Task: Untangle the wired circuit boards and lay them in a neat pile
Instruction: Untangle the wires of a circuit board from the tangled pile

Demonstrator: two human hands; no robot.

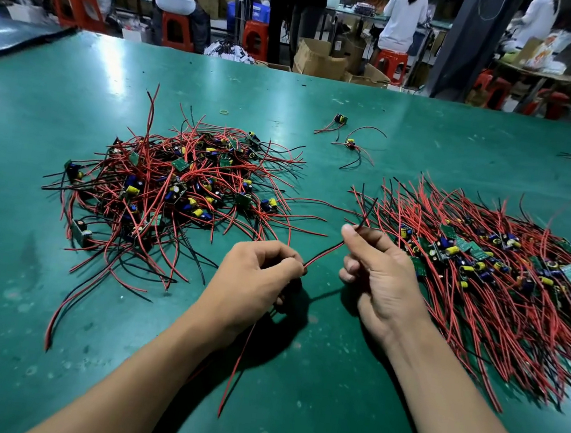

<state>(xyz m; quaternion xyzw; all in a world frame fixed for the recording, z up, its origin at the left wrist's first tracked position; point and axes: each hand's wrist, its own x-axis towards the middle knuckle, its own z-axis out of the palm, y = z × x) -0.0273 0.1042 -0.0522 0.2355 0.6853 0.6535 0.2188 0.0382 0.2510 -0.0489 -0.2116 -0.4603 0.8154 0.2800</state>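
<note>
Head view, left to right. On green table (53,110), at left: tangle (170,192) of boards, red and black wires knotted and looping out every way. Nearer the middle: left hand (257,278), fingers curled tight, pinching a wire pair (324,253) at its lower end, with more red wire trailing from under the fist toward the near edge. Right hand (379,266) just beside, thumb and forefinger pinching the same pair higher up, black tip poking out above the thumb. At right: pile (487,281), boards in a band, wires combed roughly one way. Beyond, well apart: two stray boards (351,144).

Handling, as a judgement: very light. Boards small and stiff, capacitors standing proud and likely to catch. Wires thin, limp yet springy, prone to snag on neighbours. Weak spot probably the solder joint at each wire root, so best to hold by board edges or by wire close to the board, and to ease out slowly rather than tug from a far end.

Hard to make out: board of the held pair, perhaps buried in the left fist, not visible. Impossible to trace single wires through the tangle. Pile cut off at right frame edge, further wires there only partly in frame. Background blurred.
</note>
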